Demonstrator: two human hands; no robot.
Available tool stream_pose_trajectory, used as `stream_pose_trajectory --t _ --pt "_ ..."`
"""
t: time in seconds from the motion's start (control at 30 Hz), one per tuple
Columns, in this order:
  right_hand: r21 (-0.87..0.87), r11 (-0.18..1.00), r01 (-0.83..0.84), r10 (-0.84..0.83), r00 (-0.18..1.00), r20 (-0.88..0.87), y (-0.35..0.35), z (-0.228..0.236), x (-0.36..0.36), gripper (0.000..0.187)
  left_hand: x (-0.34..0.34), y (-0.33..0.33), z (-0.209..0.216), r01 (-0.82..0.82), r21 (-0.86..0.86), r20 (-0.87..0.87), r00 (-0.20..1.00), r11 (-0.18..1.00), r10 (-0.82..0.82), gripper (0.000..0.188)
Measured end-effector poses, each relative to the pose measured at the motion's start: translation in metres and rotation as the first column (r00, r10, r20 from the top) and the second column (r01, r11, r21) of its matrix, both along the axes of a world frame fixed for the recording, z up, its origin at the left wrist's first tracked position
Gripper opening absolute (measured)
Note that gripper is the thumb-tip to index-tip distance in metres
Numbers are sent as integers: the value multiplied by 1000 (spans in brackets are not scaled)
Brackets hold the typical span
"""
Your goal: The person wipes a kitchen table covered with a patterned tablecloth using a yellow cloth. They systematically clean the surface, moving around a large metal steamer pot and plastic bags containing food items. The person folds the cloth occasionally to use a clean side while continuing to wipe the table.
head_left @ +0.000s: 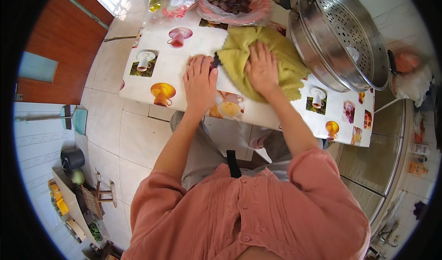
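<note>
A yellow-green cloth (285,60) lies bunched on the table, which has a white cover (184,71) printed with cups. My right hand (262,70) rests flat on the cloth with its fingers stretched out. Just left of the cloth, my left hand (200,81) lies palm down on the cover, fingers extended. A small dark thing (215,60) shows between my left fingertips and the cloth's edge; its kind I cannot make out.
At the table's back right stands a large metal steamer pot (317,43) with a perforated tray (345,25). A pink basin (262,7) holding dark round items in plastic sits at the back, beside plastic bags (175,7). A wooden door (60,48) is at the left.
</note>
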State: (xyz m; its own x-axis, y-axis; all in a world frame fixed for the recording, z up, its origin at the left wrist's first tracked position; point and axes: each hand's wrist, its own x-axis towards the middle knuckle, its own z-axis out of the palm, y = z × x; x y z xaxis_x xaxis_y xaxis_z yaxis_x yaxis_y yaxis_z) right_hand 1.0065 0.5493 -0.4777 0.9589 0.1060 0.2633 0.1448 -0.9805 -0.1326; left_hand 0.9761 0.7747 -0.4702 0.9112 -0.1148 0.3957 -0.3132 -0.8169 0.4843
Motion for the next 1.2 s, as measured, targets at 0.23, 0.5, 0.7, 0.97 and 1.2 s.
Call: stream_pose_trajectory --t 0.23,0.5,0.7,0.97,1.2 --pt "159 974 -160 169 984 -48 26 22 -115 54 -1 1 0 -2 35 7 1000 999 2 51" --pt "789 605 109 -217 976 31 -66 44 -162 21 -40 -60 54 326 -143 -186 919 935 -349 51" --pt "662 714 227 -453 871 190 -146 -10 -174 24 -64 -113 12 440 272 -284 886 856 -366 79" --pt "557 785 271 -436 881 186 -136 -8 -172 26 21 49 9 157 359 -274 960 920 -57 79" --pt "419 873 252 -369 901 227 -139 -8 -167 30 97 153 8 -171 426 -265 915 889 303 80"
